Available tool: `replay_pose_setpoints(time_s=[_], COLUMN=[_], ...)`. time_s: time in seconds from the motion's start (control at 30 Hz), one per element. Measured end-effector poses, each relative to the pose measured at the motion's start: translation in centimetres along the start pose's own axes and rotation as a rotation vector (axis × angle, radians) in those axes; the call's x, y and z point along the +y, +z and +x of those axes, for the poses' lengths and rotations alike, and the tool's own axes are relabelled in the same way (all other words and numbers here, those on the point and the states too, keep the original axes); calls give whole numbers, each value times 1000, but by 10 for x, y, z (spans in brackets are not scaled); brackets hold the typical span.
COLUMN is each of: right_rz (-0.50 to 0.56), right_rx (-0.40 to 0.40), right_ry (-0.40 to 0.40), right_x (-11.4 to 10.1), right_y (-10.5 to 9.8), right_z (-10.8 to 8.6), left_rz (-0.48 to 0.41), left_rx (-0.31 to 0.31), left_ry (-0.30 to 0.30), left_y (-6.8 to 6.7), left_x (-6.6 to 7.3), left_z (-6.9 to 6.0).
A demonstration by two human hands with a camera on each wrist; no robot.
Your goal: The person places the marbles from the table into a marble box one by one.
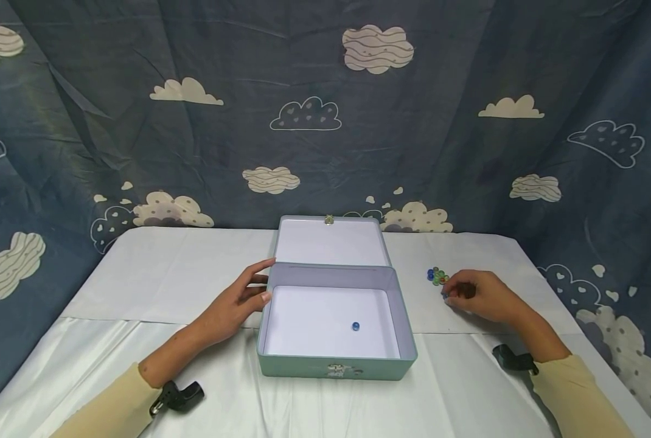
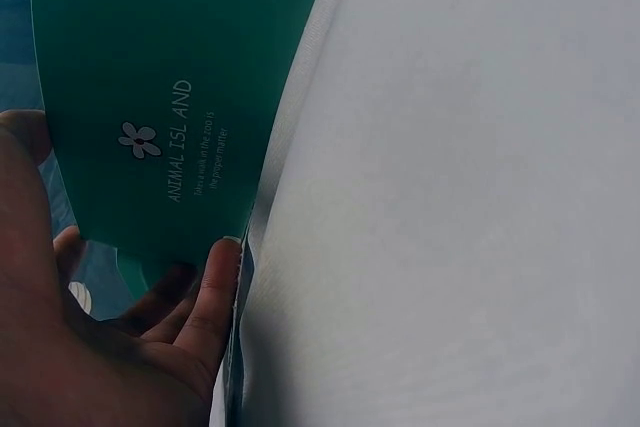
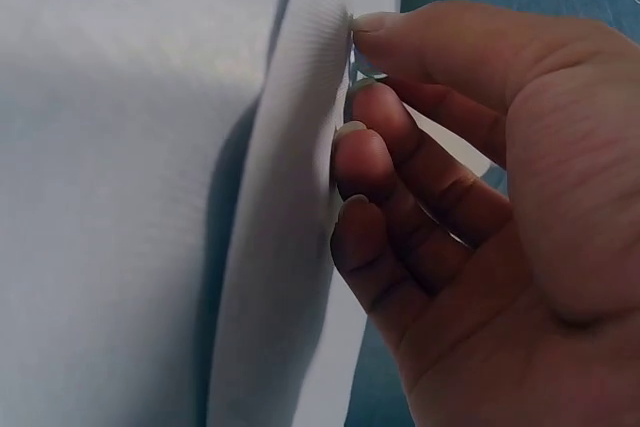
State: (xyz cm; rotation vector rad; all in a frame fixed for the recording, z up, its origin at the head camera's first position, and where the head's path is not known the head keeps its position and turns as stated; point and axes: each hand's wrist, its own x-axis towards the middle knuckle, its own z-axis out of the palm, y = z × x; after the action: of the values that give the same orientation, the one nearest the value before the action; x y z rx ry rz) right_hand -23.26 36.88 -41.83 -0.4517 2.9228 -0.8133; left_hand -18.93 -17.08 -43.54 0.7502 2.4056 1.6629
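A green metal box (image 1: 336, 368) with a pale inside stands with its lid (image 1: 333, 242) laid back behind it. One blue marble (image 1: 355, 326) lies on the box floor. My left hand (image 1: 224, 310) rests with spread, relaxed fingers against the box's left side; in the left wrist view the fingers (image 2: 210, 302) touch the green wall with printed lettering. Right of the box, my right hand (image 1: 484, 297) pinches a small blue marble (image 1: 445, 295) between thumb and fingers, low at the cloth. In the right wrist view the marble is mostly hidden by the thumb (image 3: 430, 42).
A small cluster of blue, green and orange marbles (image 1: 437, 275) lies just beyond the right fingertips. White cloth (image 1: 194, 267) with a crosswise seam covers the table. A dark curtain (image 1: 314, 61) with cloud prints hangs behind and at both sides.
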Motion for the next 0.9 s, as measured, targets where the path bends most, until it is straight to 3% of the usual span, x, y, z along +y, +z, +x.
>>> replay_pose_setpoints(time_s=[0.4, 0.9], right_rz=[-1, 6], right_rx=[-14, 50], right_ry=[8, -137], right_x=[-8, -25], right_y=[-1, -7], right_z=[-1, 0], left_rz=[4, 7], left_rx=[-5, -3], left_ry=[-1, -5], left_y=[-1, -1], left_x=[-2, -3], left_z=[0, 0])
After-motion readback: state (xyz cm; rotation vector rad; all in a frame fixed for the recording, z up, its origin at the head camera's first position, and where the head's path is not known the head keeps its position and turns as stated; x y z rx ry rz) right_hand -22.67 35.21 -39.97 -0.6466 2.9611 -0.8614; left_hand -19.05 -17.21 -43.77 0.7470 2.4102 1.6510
